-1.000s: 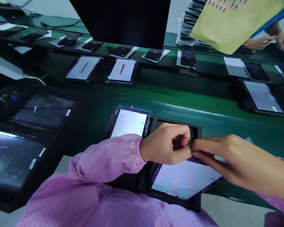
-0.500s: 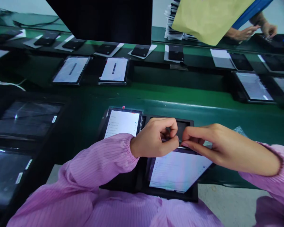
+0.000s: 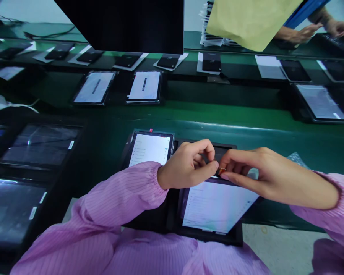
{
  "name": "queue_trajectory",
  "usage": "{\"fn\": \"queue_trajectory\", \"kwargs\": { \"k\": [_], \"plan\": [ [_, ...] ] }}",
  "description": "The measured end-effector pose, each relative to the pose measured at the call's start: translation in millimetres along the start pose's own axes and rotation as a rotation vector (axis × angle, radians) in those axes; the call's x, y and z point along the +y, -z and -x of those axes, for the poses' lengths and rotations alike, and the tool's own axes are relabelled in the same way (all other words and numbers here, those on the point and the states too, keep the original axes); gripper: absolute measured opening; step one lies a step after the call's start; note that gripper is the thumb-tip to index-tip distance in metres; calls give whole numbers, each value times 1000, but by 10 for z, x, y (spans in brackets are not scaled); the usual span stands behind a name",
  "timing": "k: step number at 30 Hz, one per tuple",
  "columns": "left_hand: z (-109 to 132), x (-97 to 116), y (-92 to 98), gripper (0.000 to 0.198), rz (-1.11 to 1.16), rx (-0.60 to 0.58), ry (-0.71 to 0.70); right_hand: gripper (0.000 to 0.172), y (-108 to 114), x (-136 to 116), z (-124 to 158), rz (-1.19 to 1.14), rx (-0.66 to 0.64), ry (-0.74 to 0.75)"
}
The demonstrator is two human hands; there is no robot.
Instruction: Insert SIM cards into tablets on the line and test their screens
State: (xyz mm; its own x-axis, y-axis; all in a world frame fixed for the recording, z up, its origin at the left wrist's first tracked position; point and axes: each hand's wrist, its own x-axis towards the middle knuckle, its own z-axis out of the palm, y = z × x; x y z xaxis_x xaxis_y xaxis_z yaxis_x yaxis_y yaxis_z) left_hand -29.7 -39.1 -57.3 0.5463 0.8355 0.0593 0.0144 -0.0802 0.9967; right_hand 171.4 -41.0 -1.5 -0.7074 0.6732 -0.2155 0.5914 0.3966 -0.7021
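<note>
My left hand (image 3: pixel 189 166) and my right hand (image 3: pixel 258 175) meet fingertip to fingertip over the top edge of a lit tablet (image 3: pixel 218 206). Both pinch at something small between them; a tiny reddish bit shows at the fingertips, too small to name. The tablet sits in a black tray (image 3: pixel 235 238) at the near edge of the green bench (image 3: pixel 246 137). A second lit tablet (image 3: pixel 150 149) rests in the tray's left half, just beyond my left wrist. Pink striped sleeves cover both my arms.
Dark-screened tablets (image 3: pixel 40 141) lie in trays at the left. Two lit tablets (image 3: pixel 145 86) and more at the right (image 3: pixel 321 101) lie on the far belt, with small black devices on papers behind. A large black monitor (image 3: pixel 126 23) and yellow envelope (image 3: pixel 246 19) hang above. Another person's hands (image 3: pixel 318 28) work at top right.
My view has shifted slightly. My left fingers have opened a little from a tight curl, and both hands stay pinched together over the tablet's top edge.
</note>
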Motion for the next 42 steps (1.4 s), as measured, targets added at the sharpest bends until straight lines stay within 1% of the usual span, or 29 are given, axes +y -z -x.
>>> {"fn": "queue_trajectory", "kwargs": {
  "k": [2,4,5,6,7,8,10,11,12,13,15,17,19,21,22,23,24,25,27,29,30,31,33,34,35,36,37,39,42],
  "plan": [
    [2,-21,12,14,14,1,26,16,-2,14,-39,-9,0,4],
    [-14,-65,17,21,-2,46,63,19,30,65,-89,-34,37,-11],
    [-36,-99,19,25,-5,81,92,21,61,117,-107,-72,86,-28],
    [-72,-143,22,28,5,120,125,23,97,192,-113,-122,171,-48],
    [-125,-198,29,32,24,155,164,26,133,294,-102,-170,292,-75],
    [-195,-264,42,35,46,187,204,29,160,422,-71,-202,441,-121],
    [-389,-427,91,42,62,231,294,36,147,744,55,-199,739,-267],
    [-508,-520,127,45,50,246,332,39,93,927,144,-167,852,-370],
    [-636,-617,170,48,26,256,359,41,2,1115,242,-136,904,-466],
    [-768,-712,218,49,-1,266,372,43,-120,1300,342,-105,925,-537],
    [-1021,-885,320,52,-52,290,369,47,-423,1634,527,-51,912,-654],
    [-1218,-1005,423,54,-113,299,353,50,-709,1882,670,8,906,-742],
    [-1322,-1037,539,52,-191,276,335,53,-872,2004,760,91,939,-802],
    [-1307,-959,699,44,-274,247,297,61,-862,1974,766,257,1005,-810],
    [-1246,-882,805,38,-312,243,271,64,-797,1898,718,358,1027,-773],
    [-1146,-786,927,33,-340,250,245,62,-707,1785,624,443,1031,-700],
    [-1003,-683,1064,31,-377,263,218,56,-604,1642,479,496,1017,-599],
    [-816,-583,1208,32,-434,283,193,48,-503,1477,278,498,975,-476],
    [-309,-440,1474,38,-629,332,158,31,-361,1128,-274,332,827,-244],
    [333,-430,1642,48,-874,389,181,27,-348,828,-952,51,548,-85],
    [674,-481,1672,60,-943,396,238,26,-389,719,-1301,-24,441,-51],
    [1010,-564,1663,76,-978,391,318,24,-453,640,-1634,-93,345,-41],
    [1606,-789,1545,109,-985,378,475,20,-614,571,-2200,-187,197,-49],
    [1843,-907,1453,123,-964,362,545,19,-691,569,-2416,-227,137,-60],
    [2031,-1015,1350,134,-927,329,598,20,-759,580,-2584,-264,87,-69],
    [2171,-1105,1248,141,-883,304,636,21,-814,595,-2706,-298,48,-78],
    [2265,-1174,1155,143,-833,287,666,24,-855,610,-2790,-332,17,-89],
    [2345,-1253,1016,138,-732,283,714,30,-904,628,-2870,-394,-13,-113],
    [2325,-1285,939,129,-632,314,757,39,-937,623,-2887,-473,-23,-157]
  ]
}}
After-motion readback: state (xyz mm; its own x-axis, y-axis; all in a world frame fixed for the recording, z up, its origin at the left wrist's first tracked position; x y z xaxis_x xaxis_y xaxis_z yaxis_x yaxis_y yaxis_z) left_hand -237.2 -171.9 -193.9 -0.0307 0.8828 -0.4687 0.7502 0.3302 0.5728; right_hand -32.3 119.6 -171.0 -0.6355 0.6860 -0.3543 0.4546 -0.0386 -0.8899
